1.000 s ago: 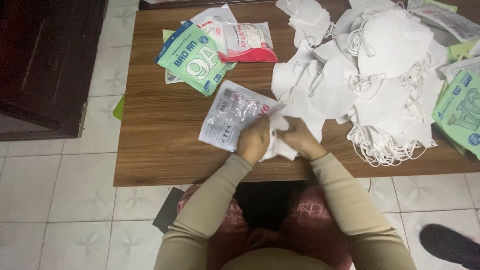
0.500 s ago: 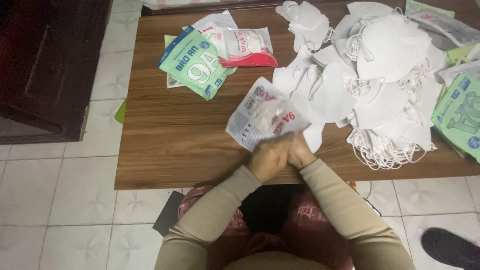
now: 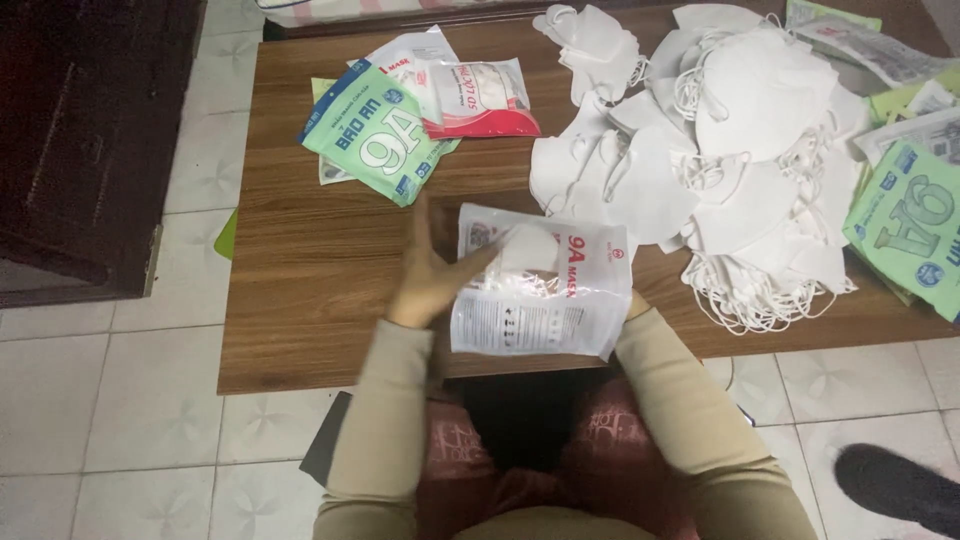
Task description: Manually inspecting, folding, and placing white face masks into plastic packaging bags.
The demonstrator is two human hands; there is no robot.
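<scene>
— Over the near edge of a wooden table [image 3: 300,300], a seated person held up a clear plastic mask pouch [image 3: 540,285]; the left hand [image 3: 425,275] pinched its left edge, while the right hand sat hidden behind it, grip impossible to tell.

— Any risk?

— Possibly: a one-sided pinch could have let the slick pouch sag or slip. It looked glossy, printed in red and black, a white mask inside, just beside the heap of loose white masks [image 3: 720,150].

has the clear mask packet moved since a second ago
Yes. The clear mask packet has shifted right and been raised upright by the left hand, further from the green packet, which stayed put.
</scene>
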